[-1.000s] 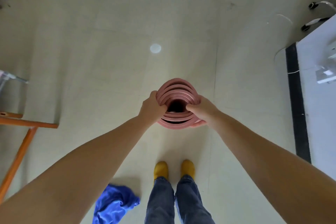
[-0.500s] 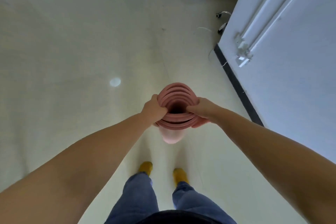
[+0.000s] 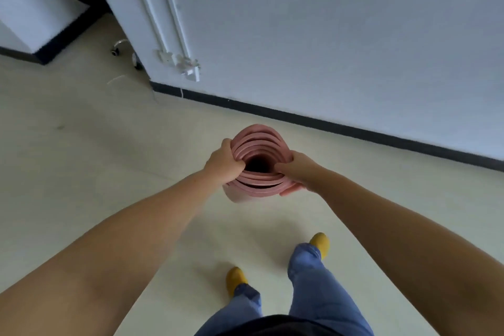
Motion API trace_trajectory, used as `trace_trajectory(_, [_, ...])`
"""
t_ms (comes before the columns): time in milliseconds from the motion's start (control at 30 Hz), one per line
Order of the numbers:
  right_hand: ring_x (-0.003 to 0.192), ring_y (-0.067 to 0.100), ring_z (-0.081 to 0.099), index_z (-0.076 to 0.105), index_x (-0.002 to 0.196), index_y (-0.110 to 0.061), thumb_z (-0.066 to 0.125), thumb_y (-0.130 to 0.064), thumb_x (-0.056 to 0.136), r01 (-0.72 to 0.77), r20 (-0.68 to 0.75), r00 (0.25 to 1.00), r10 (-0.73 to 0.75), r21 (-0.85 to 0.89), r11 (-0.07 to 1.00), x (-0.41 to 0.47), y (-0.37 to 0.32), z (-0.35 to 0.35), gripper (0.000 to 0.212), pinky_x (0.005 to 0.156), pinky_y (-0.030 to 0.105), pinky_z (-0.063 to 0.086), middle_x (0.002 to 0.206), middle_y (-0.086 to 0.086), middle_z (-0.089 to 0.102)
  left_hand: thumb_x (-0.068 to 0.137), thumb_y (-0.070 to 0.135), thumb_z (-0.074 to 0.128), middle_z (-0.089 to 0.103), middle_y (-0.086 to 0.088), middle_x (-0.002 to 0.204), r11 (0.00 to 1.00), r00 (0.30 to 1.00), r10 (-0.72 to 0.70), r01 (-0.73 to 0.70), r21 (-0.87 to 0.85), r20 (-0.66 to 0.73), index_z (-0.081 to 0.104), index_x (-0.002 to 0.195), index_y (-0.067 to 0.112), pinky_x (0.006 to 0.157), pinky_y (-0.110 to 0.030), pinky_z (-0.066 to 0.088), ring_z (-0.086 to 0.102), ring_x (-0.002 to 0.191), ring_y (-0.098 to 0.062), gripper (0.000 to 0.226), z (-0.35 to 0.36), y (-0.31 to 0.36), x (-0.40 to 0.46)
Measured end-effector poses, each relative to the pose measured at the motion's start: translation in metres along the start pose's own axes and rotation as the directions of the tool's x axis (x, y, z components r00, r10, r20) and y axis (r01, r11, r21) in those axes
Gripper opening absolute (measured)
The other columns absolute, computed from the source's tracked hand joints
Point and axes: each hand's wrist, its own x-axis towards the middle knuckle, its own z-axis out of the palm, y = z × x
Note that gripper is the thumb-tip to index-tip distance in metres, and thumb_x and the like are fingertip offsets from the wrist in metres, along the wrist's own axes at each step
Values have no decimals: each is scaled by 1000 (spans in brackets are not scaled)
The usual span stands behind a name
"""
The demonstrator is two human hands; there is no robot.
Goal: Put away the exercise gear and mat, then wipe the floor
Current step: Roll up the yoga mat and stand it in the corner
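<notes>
A rolled pink exercise mat (image 3: 259, 144) stands on end in front of me, and I look straight down into its spiral top. My left hand (image 3: 222, 163) grips the roll's left side, fingers hooked over the layers at the rim. My right hand (image 3: 297, 169) grips the right side, thumb over the top edge and fingers curled under the outer layer. The mat's lower end is hidden behind the roll and my hands, above the pale floor (image 3: 81, 158).
A white wall (image 3: 341, 35) with a black baseboard (image 3: 327, 120) runs close ahead. A white bracket and vertical rails (image 3: 180, 63) sit on the wall's corner, with cables (image 3: 120, 46) on the floor beside it. My feet in yellow shoes (image 3: 319, 243) stand below the mat.
I have turned right while carrying the mat; the wall now fills the view ahead. The blue cloth and orange-legged furniture have left the view. Both hands keep the same hold.
</notes>
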Motion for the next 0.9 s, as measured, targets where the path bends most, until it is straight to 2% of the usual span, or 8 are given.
trace_trajectory(167, [81,30,71,53,117,-16,56,-19,90,-70,-222,969,112,186,980,-57,76,-76,28,68,43,61,100,10,67,88,14,52,51,-8,107,990,970,122,-134,43,210,32,132,14,64,-37,52,53,89,-27,48,80,90,-7])
trace_trajectory(333, [74,32,72,57,112,-13,57,-22,86,-114,-347,906,240,347,931,-126,166,-163,27,70,42,61,97,13,69,87,16,51,53,-10,110,957,889,196,-266,118,415,32,133,16,59,-38,55,59,89,-29,50,183,185,-29])
trace_trajectory(567, [75,34,72,57,98,-13,56,-18,87,-131,-424,785,451,598,790,-232,304,-261,12,69,41,61,96,15,68,83,14,46,55,-13,110,872,735,199,-434,225,648,35,127,16,62,-41,59,62,87,-33,45,353,306,-88])
trace_trajectory(767, [71,34,72,56,109,-10,57,-19,86,-83,-451,692,564,726,682,-297,389,-307,25,64,39,61,96,15,68,83,11,43,55,-14,109,801,615,205,-552,231,761,35,124,16,67,-44,58,61,90,-35,41,458,365,-136])
trace_trajectory(900, [73,34,72,57,106,-11,56,-19,85,-44,-457,647,611,777,628,-320,429,-335,22,65,39,61,94,15,68,84,10,43,55,-14,109,749,558,186,-613,251,809,34,125,16,67,-43,59,63,88,-35,43,509,403,-153])
